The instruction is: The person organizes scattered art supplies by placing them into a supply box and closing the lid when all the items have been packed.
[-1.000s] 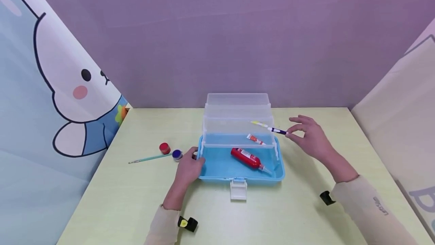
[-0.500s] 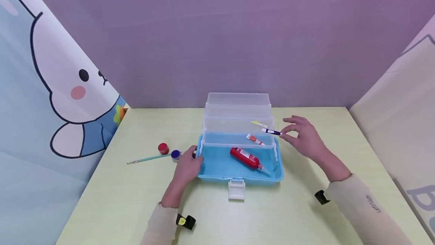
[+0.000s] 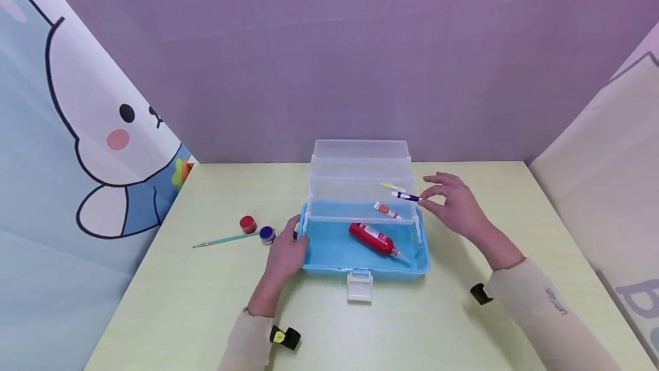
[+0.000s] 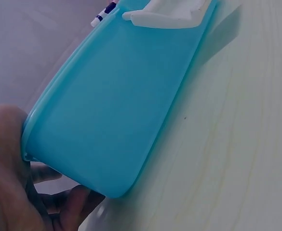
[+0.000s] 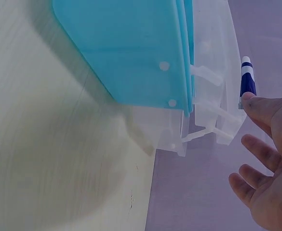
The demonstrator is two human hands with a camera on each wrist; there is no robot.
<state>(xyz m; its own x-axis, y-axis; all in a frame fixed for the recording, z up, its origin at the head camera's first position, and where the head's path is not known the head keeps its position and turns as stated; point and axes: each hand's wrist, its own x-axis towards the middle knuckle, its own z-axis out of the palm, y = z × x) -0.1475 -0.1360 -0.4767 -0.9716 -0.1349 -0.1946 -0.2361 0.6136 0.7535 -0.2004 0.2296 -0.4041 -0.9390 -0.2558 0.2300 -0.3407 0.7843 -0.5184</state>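
A light blue storage box (image 3: 329,248) stands with its clear upper trays (image 3: 355,188) folded out. My left hand (image 3: 286,251) grips its left rim, thumb over the edge and fingers outside, as the left wrist view also shows. My right hand (image 3: 453,208) pinches one end of a dark blue and white paint tube (image 3: 405,196) between thumb and forefinger, over the right part of the trays. Beside it lies a yellow paint tube (image 3: 392,187) in a tray. An orange-red and white tube (image 3: 386,211) shows just below. A red squeeze bottle (image 3: 373,238) lies in the box bottom.
Left of the box, a red-lidded pot (image 3: 248,224), a blue-lidded pot (image 3: 267,235) and a thin teal brush (image 3: 223,240) are on the table. The white latch (image 3: 359,286) hangs down at the box front. A purple cloth wall (image 3: 360,62) rises behind.
My right hand has moved left with the dark blue tube, bringing it further over the trays. My left hand has kept its grip on the box.
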